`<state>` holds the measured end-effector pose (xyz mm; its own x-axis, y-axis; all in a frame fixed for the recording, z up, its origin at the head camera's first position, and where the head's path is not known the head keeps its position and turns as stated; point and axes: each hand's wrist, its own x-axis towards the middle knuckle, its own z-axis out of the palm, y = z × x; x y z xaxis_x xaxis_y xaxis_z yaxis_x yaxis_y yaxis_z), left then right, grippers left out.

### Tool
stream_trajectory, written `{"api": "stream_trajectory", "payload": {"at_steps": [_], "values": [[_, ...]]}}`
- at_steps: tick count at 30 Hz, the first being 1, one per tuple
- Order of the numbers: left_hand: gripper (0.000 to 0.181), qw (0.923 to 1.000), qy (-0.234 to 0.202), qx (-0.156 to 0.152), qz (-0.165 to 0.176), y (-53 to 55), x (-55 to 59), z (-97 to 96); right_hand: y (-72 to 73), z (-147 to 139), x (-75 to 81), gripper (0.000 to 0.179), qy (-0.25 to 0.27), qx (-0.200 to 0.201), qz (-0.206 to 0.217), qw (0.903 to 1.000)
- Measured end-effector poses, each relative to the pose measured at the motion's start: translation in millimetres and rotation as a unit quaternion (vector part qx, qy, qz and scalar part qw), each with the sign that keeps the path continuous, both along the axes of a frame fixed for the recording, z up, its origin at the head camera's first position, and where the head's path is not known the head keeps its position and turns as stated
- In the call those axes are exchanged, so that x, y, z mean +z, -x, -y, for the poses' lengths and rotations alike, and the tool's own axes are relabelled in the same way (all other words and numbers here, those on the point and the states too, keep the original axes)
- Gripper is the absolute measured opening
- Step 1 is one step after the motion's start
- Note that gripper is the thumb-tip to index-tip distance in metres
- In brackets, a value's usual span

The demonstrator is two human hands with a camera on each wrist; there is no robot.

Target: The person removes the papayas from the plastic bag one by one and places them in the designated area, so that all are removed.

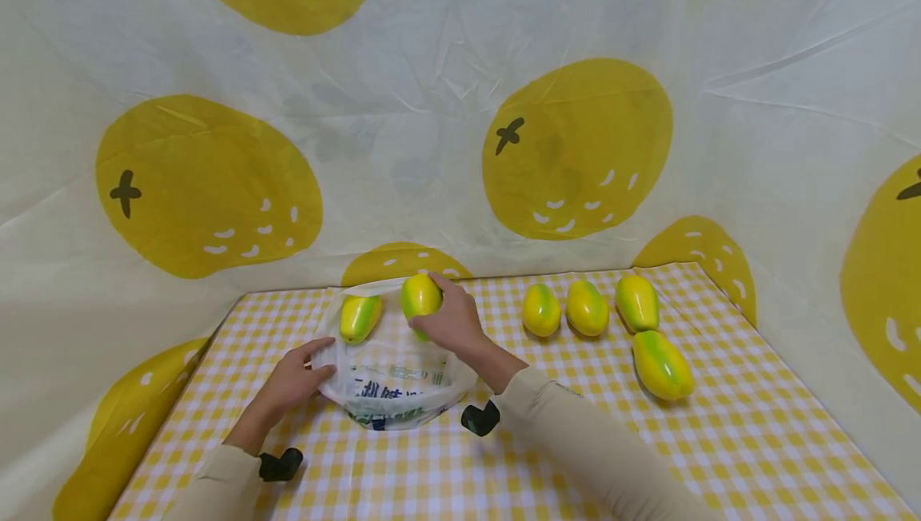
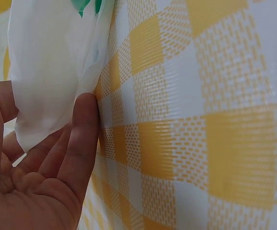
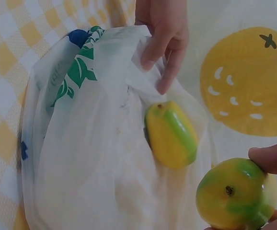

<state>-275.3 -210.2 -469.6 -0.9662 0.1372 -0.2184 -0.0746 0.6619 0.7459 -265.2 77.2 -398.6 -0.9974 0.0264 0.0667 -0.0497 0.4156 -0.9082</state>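
A white translucent plastic bag (image 1: 403, 393) with green and dark blue print lies on the table with its mouth spread wide. My left hand (image 1: 293, 377) holds the bag's left edge between thumb and fingers, and in the left wrist view the plastic (image 2: 47, 72) runs down between them. One yellow papaya (image 1: 360, 319) with a green stripe lies inside the bag, near the far left of the mouth. My right hand (image 1: 452, 318) grips another papaya (image 1: 420, 297) over the bag's far side. In the right wrist view this papaya (image 3: 234, 194) shows its stem end.
To the right of the bag, papayas lie on the checked tablecloth (image 1: 561, 457): two side by side (image 1: 541, 311), a third (image 1: 637, 303) further right, and another (image 1: 663, 366) nearer the front. A fruit-printed curtain (image 1: 403, 145) hangs behind the table's far edge.
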Motion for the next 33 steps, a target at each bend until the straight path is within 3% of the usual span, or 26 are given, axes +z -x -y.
{"api": "stream_trajectory", "payload": {"at_steps": [18,33], "values": [[0.06,1.0,0.0,-0.008,0.002,-1.6,2.3,-0.1,-22.8,-46.5,24.8,0.088,-0.032,0.001,-0.008,0.9994],[0.06,0.9999,0.014,-0.005,0.0,-1.5,1.6,-0.2,-42.0,-94.7,23.6,0.087,-0.045,0.006,-0.001,0.999]]}}
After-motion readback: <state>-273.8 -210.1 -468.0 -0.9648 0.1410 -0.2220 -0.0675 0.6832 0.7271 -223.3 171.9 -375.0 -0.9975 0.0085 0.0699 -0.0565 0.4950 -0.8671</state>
